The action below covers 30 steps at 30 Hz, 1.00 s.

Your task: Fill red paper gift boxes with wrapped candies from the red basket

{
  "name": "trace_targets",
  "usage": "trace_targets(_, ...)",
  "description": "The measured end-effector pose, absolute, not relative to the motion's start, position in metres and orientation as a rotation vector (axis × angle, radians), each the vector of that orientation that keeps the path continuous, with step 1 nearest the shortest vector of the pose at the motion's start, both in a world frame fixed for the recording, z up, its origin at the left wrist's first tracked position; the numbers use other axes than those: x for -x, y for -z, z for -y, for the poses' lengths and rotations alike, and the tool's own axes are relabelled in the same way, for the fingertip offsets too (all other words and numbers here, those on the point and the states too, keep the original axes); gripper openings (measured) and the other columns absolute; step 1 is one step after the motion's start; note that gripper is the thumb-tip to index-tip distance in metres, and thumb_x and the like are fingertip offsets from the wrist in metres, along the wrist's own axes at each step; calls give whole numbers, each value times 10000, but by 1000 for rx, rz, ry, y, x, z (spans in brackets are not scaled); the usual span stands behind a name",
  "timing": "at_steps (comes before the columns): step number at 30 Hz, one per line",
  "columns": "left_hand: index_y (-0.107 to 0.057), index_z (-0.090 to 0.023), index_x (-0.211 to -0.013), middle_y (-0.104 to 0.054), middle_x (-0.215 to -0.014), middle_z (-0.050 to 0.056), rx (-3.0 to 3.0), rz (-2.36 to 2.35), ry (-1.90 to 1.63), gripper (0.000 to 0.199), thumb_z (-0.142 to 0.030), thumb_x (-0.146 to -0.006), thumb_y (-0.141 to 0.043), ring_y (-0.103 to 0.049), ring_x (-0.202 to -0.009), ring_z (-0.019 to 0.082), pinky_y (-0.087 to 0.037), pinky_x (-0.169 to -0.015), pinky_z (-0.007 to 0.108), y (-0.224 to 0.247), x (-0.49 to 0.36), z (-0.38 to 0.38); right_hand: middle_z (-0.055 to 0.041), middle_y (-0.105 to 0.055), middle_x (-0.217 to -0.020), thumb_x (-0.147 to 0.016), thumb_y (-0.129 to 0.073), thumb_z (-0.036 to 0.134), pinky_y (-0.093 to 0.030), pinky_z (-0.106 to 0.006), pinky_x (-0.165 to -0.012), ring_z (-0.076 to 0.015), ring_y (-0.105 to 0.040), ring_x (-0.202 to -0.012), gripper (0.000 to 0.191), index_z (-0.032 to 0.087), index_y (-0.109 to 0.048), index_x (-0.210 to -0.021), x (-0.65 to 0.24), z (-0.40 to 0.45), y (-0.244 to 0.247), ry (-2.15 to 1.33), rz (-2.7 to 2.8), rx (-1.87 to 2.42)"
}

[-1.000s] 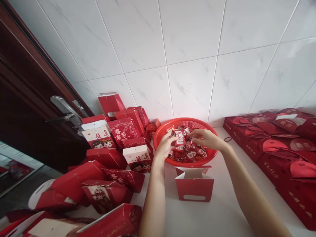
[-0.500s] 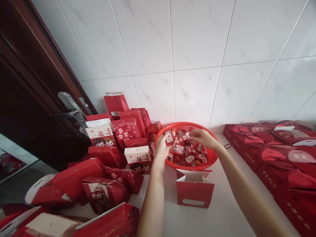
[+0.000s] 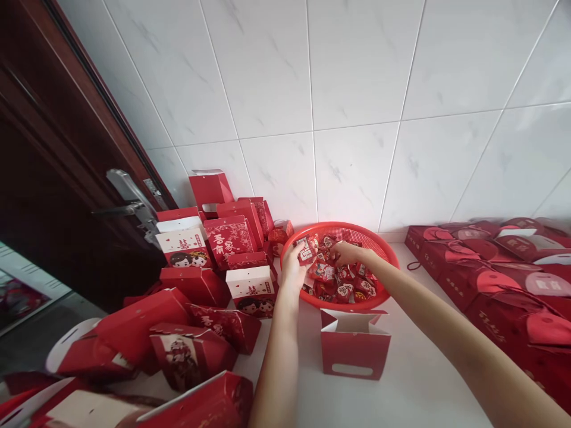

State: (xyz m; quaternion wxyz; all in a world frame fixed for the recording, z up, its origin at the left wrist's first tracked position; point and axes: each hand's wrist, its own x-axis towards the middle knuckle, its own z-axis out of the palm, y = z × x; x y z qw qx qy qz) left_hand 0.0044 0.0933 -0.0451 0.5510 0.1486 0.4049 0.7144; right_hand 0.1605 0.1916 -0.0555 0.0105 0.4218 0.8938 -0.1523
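A red plastic basket [image 3: 388,249] holds many wrapped candies [image 3: 344,290] in red and white wrappers. Over its left side, my left hand [image 3: 294,261] is closed around a few wrapped candies [image 3: 307,251]. My right hand [image 3: 350,254] dips into the basket from the right, its fingers bent together among the candies; what they pinch, if anything, is hidden. In front of the basket stands a red paper gift box [image 3: 354,351], its top open and a pale slot on its near face.
Many red and white gift boxes [image 3: 181,246] crowd the left of the white table [image 3: 312,392]. Rows of red boxes with folded flap tops [image 3: 486,279] fill the right. A tiled wall [image 3: 352,172] rises behind; a dark door [image 3: 57,154] with a metal handle is at left.
My right hand has moved left and down, from holding a candy above the basket to among the candies. My left hand stays in place, holding its candies.
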Motion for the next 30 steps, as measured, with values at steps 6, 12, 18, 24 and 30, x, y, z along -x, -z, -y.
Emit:
trace_targets(6, -668, -159, -831, -739, -707, 25, -417, -952, -1680, 47, -144, -788, -662, -693, -613, 133, -514, -575, 212, 51, -2, -95, -119, -700, -1257, -656, -726, 49, -527, -308, -852, -301, -665, -1112, 647, 228, -659, -1274, -161, -193, 63, 688, -2860, -1450)
trace_targets(12, -695, -176, -899, -762, -813, 36, -537, -956, -1658, 150, -194, -751, -712, -741, -763, 182, -559, -654, 252, 53, -1, -95, -104, -747, -1078, -964, -534, 306, -585, -345, -850, -253, -718, -1008, 253, 189, -688, -1127, -159, -188, 52, 1090, -2984, -1591)
trace_targets(18, -732, -210, -902, -771, -962, 41, -836, -957, -1581, 174, -297, -752, -748, -731, -915, 229, -572, -677, 265, 54, -8, -90, -76, -715, -1169, -812, -770, 458, -632, -335, -821, -213, -721, -970, 391, 206, -679, -1097, -153, -136, 37, 2675, -2551, -1039)
trace_targets(24, -772, -243, -1024, -739, -1226, 47, -1104, -924, -1511, 225, -293, -810, -722, -643, -1213, 253, -546, -930, 284, 49, -23, -85, -46, -737, -968, -637, -885, 297, -608, -292, -781, -202, -718, -906, 374, 171, -681, -924, -165, -107, 36, 2859, -2501, -1196)
trace_targets(30, -730, -219, -948, -737, -1155, 54, -978, -1352, -1566, 162, -255, -940, -572, -671, -1118, 204, -540, -905, 277, 39, 0, -117, -61, -736, -900, -671, -781, 305, -619, -307, -714, -206, -729, -810, 237, 190, -653, -834, -206, -121, 41, 3283, -2312, -1652)
